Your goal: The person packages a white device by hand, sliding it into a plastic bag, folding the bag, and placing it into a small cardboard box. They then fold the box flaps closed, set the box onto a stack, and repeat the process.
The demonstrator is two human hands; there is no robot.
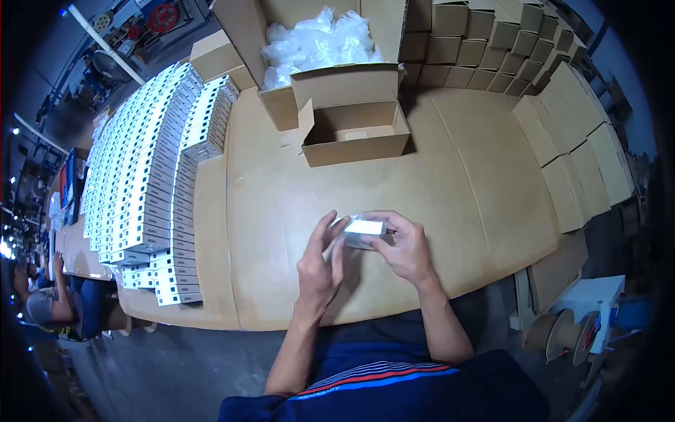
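Above the middle of the table, a small white box [365,226] is between my two hands, with what looks like a clear plastic bag around its lower part. My right hand [405,246] grips its right end, thumb below and fingers over the top. At the left end, the bent fingers of my left hand [320,264] pinch the wrapping; part of that contact is hidden. Beyond the hands stands an open brown carton [356,150], its back flap raised; a small pale patch shows on its inner bottom.
Stacked white boxes [158,190] line the left side. A large carton [281,112] of clear plastic bags [320,46] stands behind the open one. Brown cartons [485,53] fill the back right, with more [580,165] along the right edge. Another person [53,306] sits far left.
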